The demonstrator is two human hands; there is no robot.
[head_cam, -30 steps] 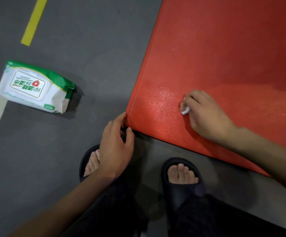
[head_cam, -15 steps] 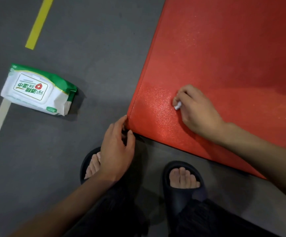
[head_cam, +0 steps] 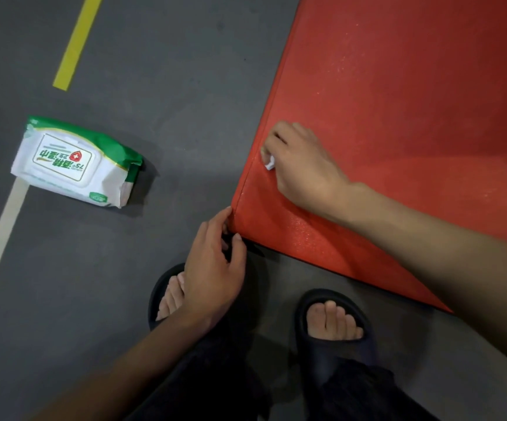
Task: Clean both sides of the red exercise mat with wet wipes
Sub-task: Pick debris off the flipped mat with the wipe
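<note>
On the red mat [head_cam: 398,101], right hand [head_cam: 303,165] presses a wipe [head_cam: 269,163].

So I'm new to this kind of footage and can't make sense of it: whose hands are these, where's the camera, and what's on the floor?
There is no machine here. A person wears a camera on the head, looking down, so you see their own arms and their feet in dark slippers. The right hand presses a small white wipe on the red mat, near its left edge. The left hand grips the mat's near corner. A pack of wipes, lid closed, lies on the grey floor left of the mat, apart from it. Yellow and pale lines mark the floor.
</note>
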